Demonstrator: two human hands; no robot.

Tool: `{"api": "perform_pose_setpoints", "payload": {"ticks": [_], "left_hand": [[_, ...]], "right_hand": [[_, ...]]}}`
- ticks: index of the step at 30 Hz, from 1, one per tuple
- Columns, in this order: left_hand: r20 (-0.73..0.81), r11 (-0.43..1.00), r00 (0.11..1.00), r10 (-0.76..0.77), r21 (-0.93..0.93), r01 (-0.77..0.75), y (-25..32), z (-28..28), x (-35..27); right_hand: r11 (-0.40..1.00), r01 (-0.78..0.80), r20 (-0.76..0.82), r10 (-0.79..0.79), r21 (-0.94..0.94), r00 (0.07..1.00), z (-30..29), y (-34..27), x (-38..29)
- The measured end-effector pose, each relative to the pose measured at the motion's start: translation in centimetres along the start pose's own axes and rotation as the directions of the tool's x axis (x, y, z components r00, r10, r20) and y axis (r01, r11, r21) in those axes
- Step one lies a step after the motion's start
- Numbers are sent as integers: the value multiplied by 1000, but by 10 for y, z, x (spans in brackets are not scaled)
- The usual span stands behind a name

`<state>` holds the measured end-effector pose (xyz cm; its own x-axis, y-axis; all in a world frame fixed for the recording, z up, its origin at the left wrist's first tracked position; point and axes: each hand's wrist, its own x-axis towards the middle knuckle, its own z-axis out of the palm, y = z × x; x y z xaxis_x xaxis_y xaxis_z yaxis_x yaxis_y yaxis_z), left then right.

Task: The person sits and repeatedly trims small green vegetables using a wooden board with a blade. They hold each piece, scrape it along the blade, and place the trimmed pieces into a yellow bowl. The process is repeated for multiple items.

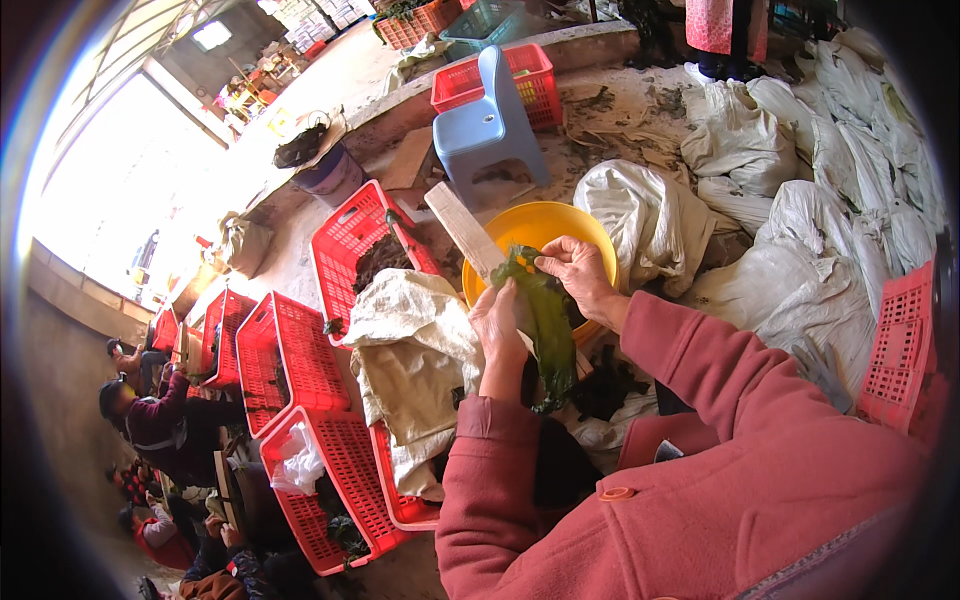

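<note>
A dark green, wet-looking leafy sheet, seaweed by its look (pixel 547 337), hangs between my two hands over a yellow plastic basin (pixel 540 217). My left hand (pixel 498 322) grips its upper left edge, beside a wooden board (pixel 465 229) that slants across the basin's rim. My right hand (pixel 581 274) pinches the top of the sheet between thumb and fingers. The basin's inside is partly hidden by the sheet and my hands. Dark scraps of the same kind (pixel 607 386) lie below the basin, near my lap.
Red plastic crates (pixel 315 356) line the left, one partly covered by a woven sack (pixel 409 315). A blue plastic chair (pixel 480 127) stands beyond the basin. White sacks (pixel 795 262) are heaped at right, with a grey glove (pixel 821 367). Several people sit at far left; another stands at the top.
</note>
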<state>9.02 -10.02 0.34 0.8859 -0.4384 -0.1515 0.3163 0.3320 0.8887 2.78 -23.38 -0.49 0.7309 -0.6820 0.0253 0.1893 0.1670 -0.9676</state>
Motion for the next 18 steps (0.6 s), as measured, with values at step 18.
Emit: {"api": "perform_pose_setpoints", "payload": {"ticks": [18], "left_hand": [[-494,981,859,138,-51,-187,28,-218,40]], "right_hand": [[858,-275,-124,359,433,925,-151,11,44]]}}
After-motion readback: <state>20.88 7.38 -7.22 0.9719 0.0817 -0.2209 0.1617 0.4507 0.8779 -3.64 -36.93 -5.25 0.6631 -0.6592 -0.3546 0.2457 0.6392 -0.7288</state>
